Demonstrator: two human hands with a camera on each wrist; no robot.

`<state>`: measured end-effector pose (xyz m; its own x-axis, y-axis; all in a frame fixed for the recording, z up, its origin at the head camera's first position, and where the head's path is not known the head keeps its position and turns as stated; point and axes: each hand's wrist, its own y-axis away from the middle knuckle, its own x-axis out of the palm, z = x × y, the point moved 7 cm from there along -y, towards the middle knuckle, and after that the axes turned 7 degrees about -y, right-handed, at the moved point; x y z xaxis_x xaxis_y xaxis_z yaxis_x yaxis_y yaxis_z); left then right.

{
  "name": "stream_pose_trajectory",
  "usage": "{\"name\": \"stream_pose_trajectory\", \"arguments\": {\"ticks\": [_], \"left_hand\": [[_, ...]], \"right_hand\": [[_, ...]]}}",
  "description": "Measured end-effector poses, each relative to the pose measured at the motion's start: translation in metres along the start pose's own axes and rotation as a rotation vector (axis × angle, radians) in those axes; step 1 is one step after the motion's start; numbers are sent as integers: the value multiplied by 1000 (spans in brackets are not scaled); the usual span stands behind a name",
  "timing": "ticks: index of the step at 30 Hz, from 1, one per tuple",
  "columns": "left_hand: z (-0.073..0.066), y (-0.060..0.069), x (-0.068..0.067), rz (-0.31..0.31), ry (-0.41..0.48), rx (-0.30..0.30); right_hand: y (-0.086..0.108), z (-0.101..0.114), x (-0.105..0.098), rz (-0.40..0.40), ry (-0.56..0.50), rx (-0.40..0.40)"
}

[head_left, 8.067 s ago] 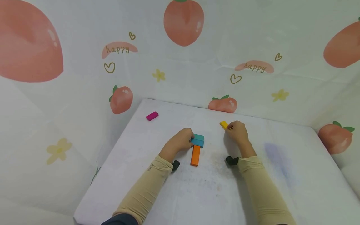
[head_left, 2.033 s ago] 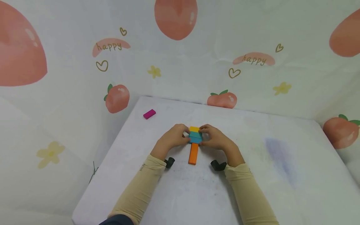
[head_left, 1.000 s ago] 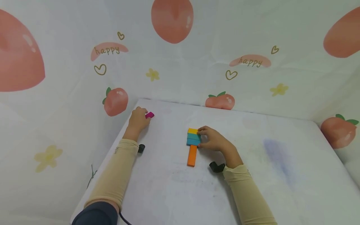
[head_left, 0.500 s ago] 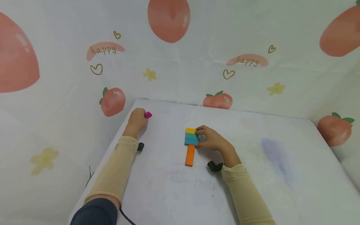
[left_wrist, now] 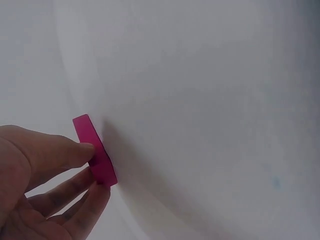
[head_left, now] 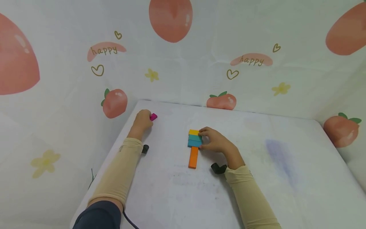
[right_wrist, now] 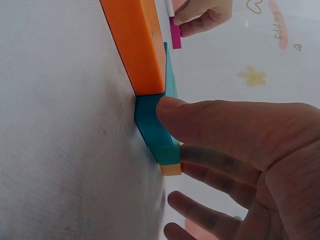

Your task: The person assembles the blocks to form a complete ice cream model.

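At the table's far left corner, my left hand point(head_left: 142, 120) pinches a magenta block point(left_wrist: 95, 150) between thumb and fingers. The left wrist view shows it standing out from the white surface with a shadow beside it. Near the table's middle, an orange block point(head_left: 193, 158) points toward me. Across its far end lie a blue block point(head_left: 194, 143), a teal block point(head_left: 195, 138) and a yellow block point(head_left: 193, 132), side by side. My right hand point(head_left: 216, 140) rests at their right ends, its thumb point(right_wrist: 175, 114) against the blue block and its fingers loosely spread near the yellow one.
A white tabletop point(head_left: 177, 190) carries the blocks, with a faint purple stain point(head_left: 281, 160) at right. Behind it hangs a peach-printed white cloth point(head_left: 183, 76). Black wrist-worn pieces point(head_left: 218, 168) sit under both wrists, and a dark cable point(head_left: 130, 219) runs by the left elbow.
The yellow block has joined the teal and blue ones. My left hand has left the row, reached far left and taken hold of the magenta block. My right hand has stayed beside the row.
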<state>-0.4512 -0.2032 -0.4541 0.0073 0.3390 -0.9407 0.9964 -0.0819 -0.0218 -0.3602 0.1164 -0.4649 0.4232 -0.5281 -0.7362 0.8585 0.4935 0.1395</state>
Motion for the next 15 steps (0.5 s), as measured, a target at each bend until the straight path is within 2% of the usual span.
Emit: {"name": "stream_pose_trajectory", "arguments": {"ticks": [9, 15], "left_hand": [[-21, -2, 5, 15, 18, 28], [-37, -2, 13, 53, 27, 47]], "right_hand": [[0, -2, 0, 1, -11, -2], [0, -1, -1, 1, -10, 4]]}}
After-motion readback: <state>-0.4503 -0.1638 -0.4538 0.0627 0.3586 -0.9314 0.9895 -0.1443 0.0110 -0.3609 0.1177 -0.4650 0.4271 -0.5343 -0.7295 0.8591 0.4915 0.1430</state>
